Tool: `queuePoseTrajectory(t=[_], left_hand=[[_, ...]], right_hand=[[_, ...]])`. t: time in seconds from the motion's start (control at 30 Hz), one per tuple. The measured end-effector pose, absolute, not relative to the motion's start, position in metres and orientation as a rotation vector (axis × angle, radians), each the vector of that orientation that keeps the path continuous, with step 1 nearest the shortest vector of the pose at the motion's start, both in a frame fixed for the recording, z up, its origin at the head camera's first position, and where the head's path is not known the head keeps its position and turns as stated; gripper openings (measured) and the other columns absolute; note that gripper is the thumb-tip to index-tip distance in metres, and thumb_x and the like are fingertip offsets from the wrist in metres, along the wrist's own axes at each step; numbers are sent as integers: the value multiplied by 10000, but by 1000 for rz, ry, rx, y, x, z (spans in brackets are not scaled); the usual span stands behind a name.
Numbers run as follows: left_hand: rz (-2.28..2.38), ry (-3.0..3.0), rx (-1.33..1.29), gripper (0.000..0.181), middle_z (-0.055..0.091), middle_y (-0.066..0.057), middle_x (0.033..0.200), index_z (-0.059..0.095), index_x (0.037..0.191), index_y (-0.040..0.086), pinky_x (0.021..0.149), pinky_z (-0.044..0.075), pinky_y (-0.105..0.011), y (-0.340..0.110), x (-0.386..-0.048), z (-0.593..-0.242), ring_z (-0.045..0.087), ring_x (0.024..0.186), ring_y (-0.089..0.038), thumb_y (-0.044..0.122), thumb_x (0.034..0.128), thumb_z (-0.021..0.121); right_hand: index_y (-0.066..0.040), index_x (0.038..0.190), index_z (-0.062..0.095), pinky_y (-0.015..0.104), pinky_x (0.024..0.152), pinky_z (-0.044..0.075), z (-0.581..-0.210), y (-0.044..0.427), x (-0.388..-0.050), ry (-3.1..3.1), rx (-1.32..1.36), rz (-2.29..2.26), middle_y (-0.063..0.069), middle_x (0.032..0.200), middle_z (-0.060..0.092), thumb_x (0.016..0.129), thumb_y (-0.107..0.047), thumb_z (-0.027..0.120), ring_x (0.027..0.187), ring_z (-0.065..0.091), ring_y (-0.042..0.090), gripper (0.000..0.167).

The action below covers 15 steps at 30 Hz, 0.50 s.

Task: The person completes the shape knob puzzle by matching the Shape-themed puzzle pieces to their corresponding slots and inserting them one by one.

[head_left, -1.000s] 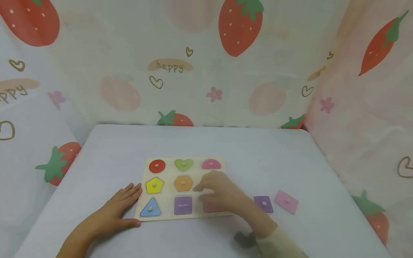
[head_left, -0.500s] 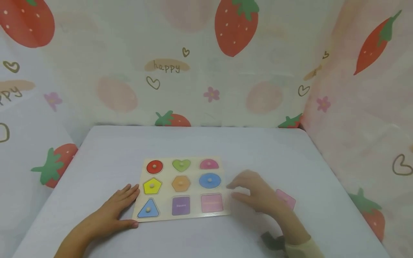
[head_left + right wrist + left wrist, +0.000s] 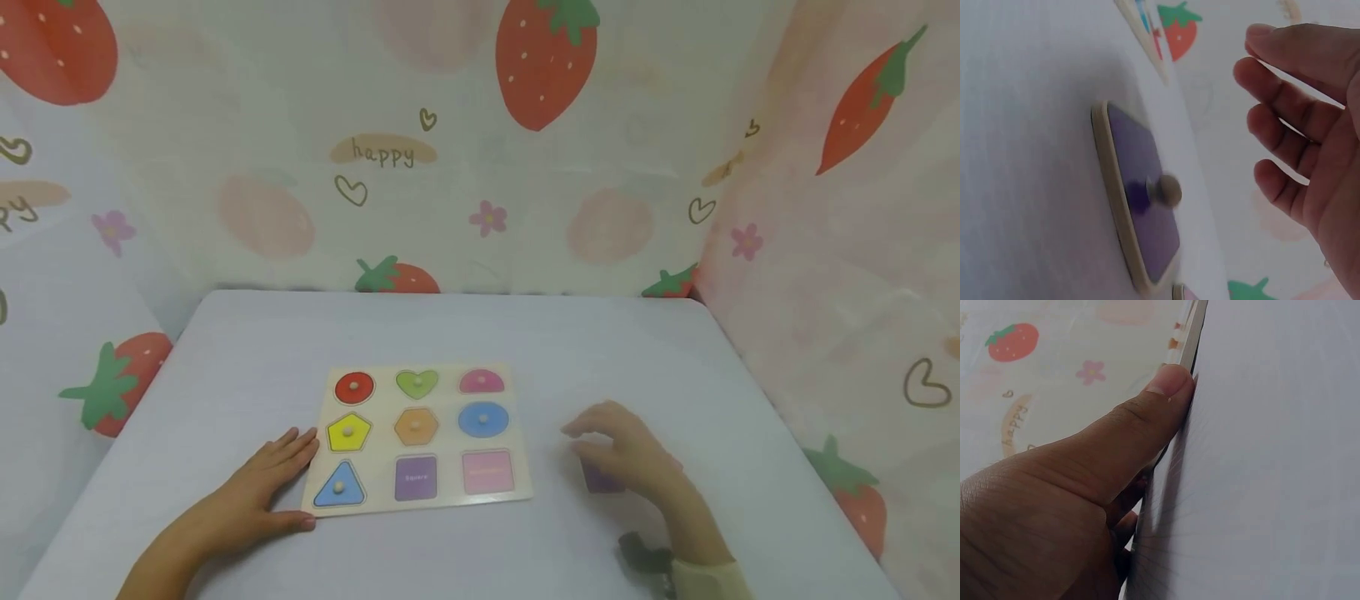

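A wooden shape puzzle board lies on the white table. My left hand rests at its left edge, fingers extended; in the left wrist view the thumb touches the board's side. My right hand hovers over a purple square piece, fingers loosely bent and holding nothing. The right wrist view shows that piece flat on the table with its knob up, apart from the fingers. A pink rectangle piece is mostly hidden behind the right hand.
Several knobbed shapes sit in the board, among them a red circle and a blue oval. The purple square recess and pink rectangle recess hold no pieces. Strawberry-print cloth walls surround the table.
My right hand has moved right, off the board to above the purple square piece, uncovering the blue oval. My left hand stays at the board's edge. The head view shifted slightly.
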<state>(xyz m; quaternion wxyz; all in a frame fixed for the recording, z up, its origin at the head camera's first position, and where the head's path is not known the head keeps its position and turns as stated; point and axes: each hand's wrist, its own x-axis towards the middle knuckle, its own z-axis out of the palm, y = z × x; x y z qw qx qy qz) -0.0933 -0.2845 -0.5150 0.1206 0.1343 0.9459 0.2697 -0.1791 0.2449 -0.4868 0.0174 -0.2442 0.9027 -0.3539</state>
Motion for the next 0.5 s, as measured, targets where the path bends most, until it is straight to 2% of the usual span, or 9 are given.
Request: queuePoseTrajectory(t=[0.13, 0.2, 0.37, 0.5], left_hand=[[767, 2771, 401, 1094, 274, 2, 1695, 365, 1604, 173, 1188, -125, -119, -284, -94, -515, 141, 1577, -360, 731, 743, 743], [767, 2775, 406, 1095, 273, 4, 1695, 365, 1604, 173, 1149, -140, -72, -283, -94, -515, 145, 1576, -359, 734, 742, 742], [769, 2774, 401, 1095, 269, 5, 1696, 360, 1607, 180, 1163, -137, -89, -282, -94, -514, 142, 1578, -352, 734, 742, 741], [773, 2770, 399, 1094, 277, -11, 1694, 368, 1603, 165, 1148, -148, -77, -282, -94, -514, 142, 1575, -364, 720, 742, 752]], right_hand=[[-269, 1069, 757, 276, 751, 597, -493, 258, -179, 2732, -614, -1112, -80, 1091, 676, 904, -241, 794, 920, 656, 117, 171], [-280, 1064, 758, 307, 798, 588, -493, 263, -179, 2720, -613, -1087, -85, 1075, 684, 898, -271, 797, 905, 657, 112, 170], [-260, 1074, 761, 377, 924, 539, -491, 275, -180, 2710, -747, -1001, -142, 1041, 715, 869, -233, 806, 1017, 640, 106, 211], [-233, 1069, 771, 330, 926, 530, -491, 283, -181, 2640, -803, -1012, -138, 1036, 735, 862, -245, 818, 1024, 649, 104, 213]])
